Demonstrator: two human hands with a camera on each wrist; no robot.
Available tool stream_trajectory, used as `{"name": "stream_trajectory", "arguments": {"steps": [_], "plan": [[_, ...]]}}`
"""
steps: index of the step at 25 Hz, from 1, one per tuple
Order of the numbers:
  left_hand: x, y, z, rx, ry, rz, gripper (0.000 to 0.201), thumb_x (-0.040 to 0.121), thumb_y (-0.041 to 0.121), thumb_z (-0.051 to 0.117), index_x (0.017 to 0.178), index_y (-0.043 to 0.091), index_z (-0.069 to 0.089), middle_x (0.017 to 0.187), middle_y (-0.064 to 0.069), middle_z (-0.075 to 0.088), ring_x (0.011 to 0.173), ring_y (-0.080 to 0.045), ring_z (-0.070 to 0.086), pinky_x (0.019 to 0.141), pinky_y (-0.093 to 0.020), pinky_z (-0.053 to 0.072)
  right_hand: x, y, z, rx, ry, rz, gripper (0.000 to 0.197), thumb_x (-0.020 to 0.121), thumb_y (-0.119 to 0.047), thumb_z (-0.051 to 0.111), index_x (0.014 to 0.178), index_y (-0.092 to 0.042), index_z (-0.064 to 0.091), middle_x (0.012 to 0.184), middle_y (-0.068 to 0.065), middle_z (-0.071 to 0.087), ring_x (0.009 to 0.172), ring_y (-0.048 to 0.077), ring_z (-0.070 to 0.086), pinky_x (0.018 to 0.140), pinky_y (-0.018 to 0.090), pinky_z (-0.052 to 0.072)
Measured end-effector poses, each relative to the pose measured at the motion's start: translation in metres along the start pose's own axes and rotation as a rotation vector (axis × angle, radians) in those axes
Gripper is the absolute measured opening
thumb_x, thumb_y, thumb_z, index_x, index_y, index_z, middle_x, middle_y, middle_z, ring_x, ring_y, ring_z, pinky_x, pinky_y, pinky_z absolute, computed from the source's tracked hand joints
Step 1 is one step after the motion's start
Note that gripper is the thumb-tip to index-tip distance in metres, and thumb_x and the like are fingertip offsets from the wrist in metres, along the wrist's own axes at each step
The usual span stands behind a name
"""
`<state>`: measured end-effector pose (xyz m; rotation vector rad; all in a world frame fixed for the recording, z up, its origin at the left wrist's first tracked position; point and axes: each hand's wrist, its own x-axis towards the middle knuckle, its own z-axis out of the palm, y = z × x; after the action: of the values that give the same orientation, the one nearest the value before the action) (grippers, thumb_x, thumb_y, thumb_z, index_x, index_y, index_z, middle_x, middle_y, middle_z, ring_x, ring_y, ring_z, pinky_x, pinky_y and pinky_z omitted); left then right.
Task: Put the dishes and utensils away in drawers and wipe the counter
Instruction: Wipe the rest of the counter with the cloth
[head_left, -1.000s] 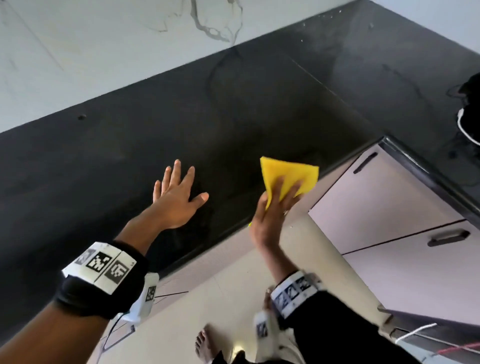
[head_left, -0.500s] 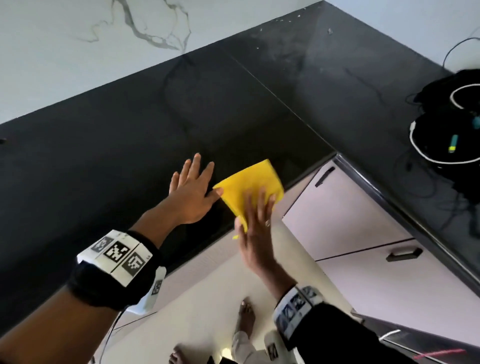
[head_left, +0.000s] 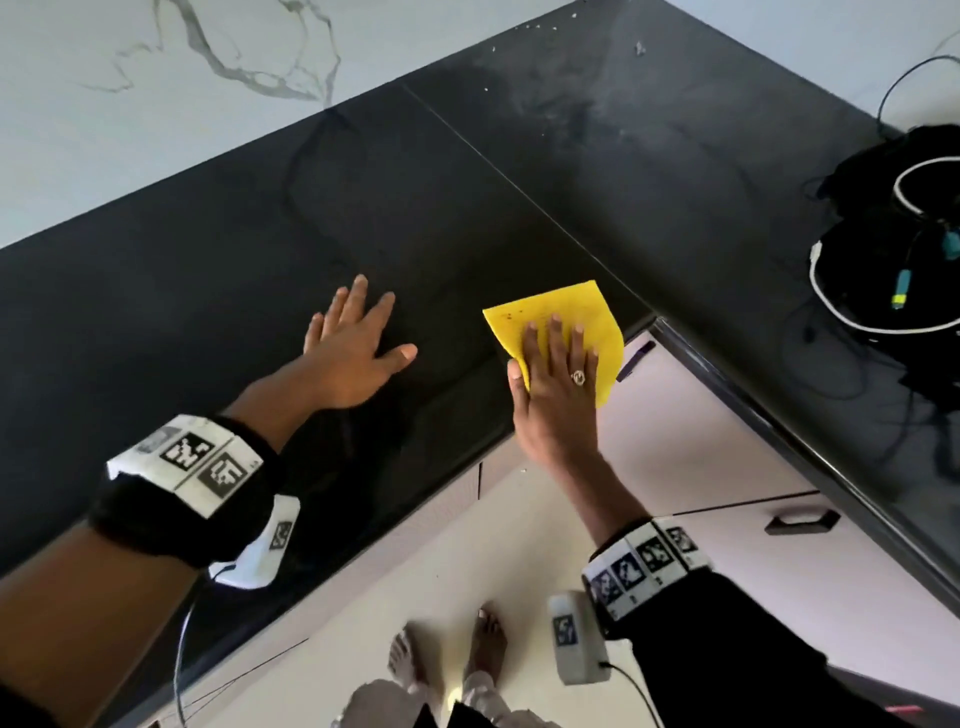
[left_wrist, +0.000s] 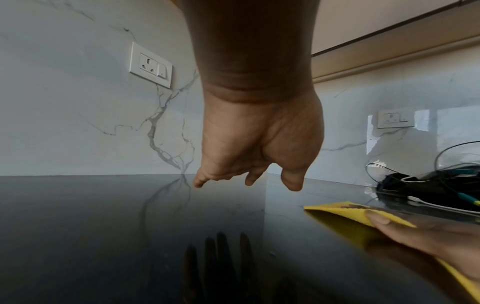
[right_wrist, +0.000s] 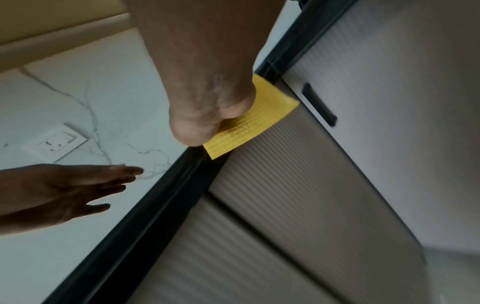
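Note:
A yellow cloth (head_left: 566, 306) lies on the black counter (head_left: 234, 249), near the front edge at the inner corner. My right hand (head_left: 556, 374) presses it flat, fingers straight on top and thumb at its left edge. Part of the cloth (right_wrist: 254, 121) hangs past the counter edge in the right wrist view. My left hand (head_left: 358, 338) is spread just over the bare counter to the left of the cloth, fingers straight and holding nothing. In the left wrist view that left hand (left_wrist: 254, 154) hovers slightly above the glossy surface, with the cloth (left_wrist: 345, 214) at lower right.
Shut drawers (head_left: 701, 441) with dark handles (head_left: 802, 521) sit under the right counter run. A black bundle of cables (head_left: 893, 249) lies on the counter at far right. Crumbs and smears (head_left: 561, 104) mark the back corner. A wall socket (left_wrist: 150, 64) is on the marble backsplash.
My right hand brought the cloth from held up in the air down onto the counter edge and flattened on it. My left hand stayed spread over the counter.

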<state>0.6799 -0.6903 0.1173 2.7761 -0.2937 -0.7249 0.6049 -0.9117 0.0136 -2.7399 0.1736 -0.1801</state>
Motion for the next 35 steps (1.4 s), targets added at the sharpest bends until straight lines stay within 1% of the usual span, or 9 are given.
{"name": "stream_trajectory", "arguments": {"steps": [3, 6, 9, 12, 16, 26, 31, 34, 35], "plan": [[0.034, -0.020, -0.030, 0.014, -0.009, -0.033, 0.096, 0.092, 0.053, 0.055, 0.156, 0.023, -0.009, 0.158, -0.007, -0.031, 0.148, -0.027, -0.018, 0.121, -0.046, -0.001, 0.052, 0.009, -0.021, -0.125, -0.211, -0.140, 0.068, 0.098, -0.053, 0.002, 0.157, -0.021, 0.014, 0.164, 0.009, 0.004, 0.151, 0.032, -0.001, 0.121, 0.045, -0.001], [0.074, -0.032, -0.061, 0.012, 0.013, -0.031, 0.106, 0.086, 0.057, 0.062, 0.156, 0.021, -0.008, 0.158, -0.009, -0.029, 0.149, -0.029, -0.016, 0.121, -0.047, -0.001, 0.097, 0.006, -0.030, -0.142, -0.382, -0.274, 0.057, 0.105, -0.045, 0.015, 0.157, -0.025, 0.006, 0.165, 0.003, -0.006, 0.151, 0.028, -0.010, 0.122, 0.045, 0.000], [0.110, -0.039, -0.087, -0.043, 0.013, -0.072, 0.116, 0.078, 0.062, 0.068, 0.156, 0.020, -0.008, 0.159, -0.009, -0.027, 0.148, -0.029, -0.017, 0.120, -0.049, -0.002, 0.142, 0.004, -0.030, -0.156, -0.463, -0.383, 0.054, 0.105, -0.043, 0.019, 0.156, -0.030, 0.003, 0.164, -0.003, -0.008, 0.150, 0.023, -0.012, 0.122, 0.042, -0.001], [0.135, -0.044, -0.094, -0.116, -0.009, -0.163, 0.136, 0.064, 0.072, 0.073, 0.155, 0.021, -0.014, 0.158, -0.010, -0.029, 0.147, -0.031, -0.023, 0.117, -0.057, -0.007, 0.190, -0.010, -0.019, -0.152, -0.506, -0.394, 0.055, 0.104, -0.046, 0.016, 0.154, -0.034, -0.002, 0.163, -0.007, -0.013, 0.149, 0.018, -0.017, 0.121, 0.041, -0.005], [0.162, -0.053, -0.084, -0.176, -0.083, -0.271, 0.154, 0.049, 0.077, 0.077, 0.149, 0.024, -0.027, 0.152, -0.010, -0.041, 0.142, -0.031, -0.034, 0.110, -0.064, -0.014, 0.266, -0.032, -0.002, -0.215, -0.533, -0.426, 0.056, 0.104, -0.048, 0.013, 0.154, -0.035, -0.007, 0.163, -0.007, -0.017, 0.149, 0.019, -0.018, 0.120, 0.039, -0.008], [0.178, -0.050, -0.081, -0.235, -0.186, -0.330, 0.161, 0.046, 0.075, 0.079, 0.138, 0.028, -0.044, 0.141, -0.007, -0.055, 0.131, -0.031, -0.048, 0.104, -0.067, -0.023, 0.444, -0.110, 0.048, -0.216, -0.576, -0.547, 0.055, 0.104, -0.048, 0.017, 0.155, -0.036, 0.001, 0.164, -0.005, -0.011, 0.150, 0.022, -0.013, 0.120, 0.041, -0.008], [0.180, -0.050, -0.079, -0.265, -0.149, -0.323, 0.161, 0.046, 0.072, 0.081, 0.139, 0.030, -0.043, 0.139, -0.004, -0.057, 0.128, -0.026, -0.052, 0.104, -0.066, -0.026, 0.472, -0.140, 0.069, -0.192, -0.521, -0.494, 0.055, 0.104, -0.046, 0.017, 0.156, -0.036, 0.002, 0.164, -0.005, -0.009, 0.151, 0.024, -0.012, 0.120, 0.044, -0.007], [0.163, -0.062, -0.075, -0.319, -0.015, -0.268, 0.148, 0.057, 0.069, 0.078, 0.147, 0.029, -0.032, 0.149, -0.001, -0.046, 0.136, -0.022, -0.043, 0.112, -0.054, -0.024, 0.455, -0.162, 0.078, -0.121, -0.410, -0.345, 0.055, 0.104, -0.044, 0.016, 0.156, -0.031, 0.006, 0.165, 0.000, -0.004, 0.150, 0.030, -0.009, 0.119, 0.050, -0.007], [0.152, -0.074, -0.075, -0.327, 0.057, -0.306, 0.141, 0.062, 0.068, 0.076, 0.150, 0.028, -0.027, 0.153, -0.002, -0.041, 0.141, -0.021, -0.037, 0.116, -0.049, -0.021, 0.445, -0.177, 0.084, -0.095, -0.372, -0.262, 0.056, 0.104, -0.043, 0.017, 0.156, -0.027, 0.007, 0.165, 0.005, -0.004, 0.150, 0.034, -0.009, 0.119, 0.052, -0.008]]}}
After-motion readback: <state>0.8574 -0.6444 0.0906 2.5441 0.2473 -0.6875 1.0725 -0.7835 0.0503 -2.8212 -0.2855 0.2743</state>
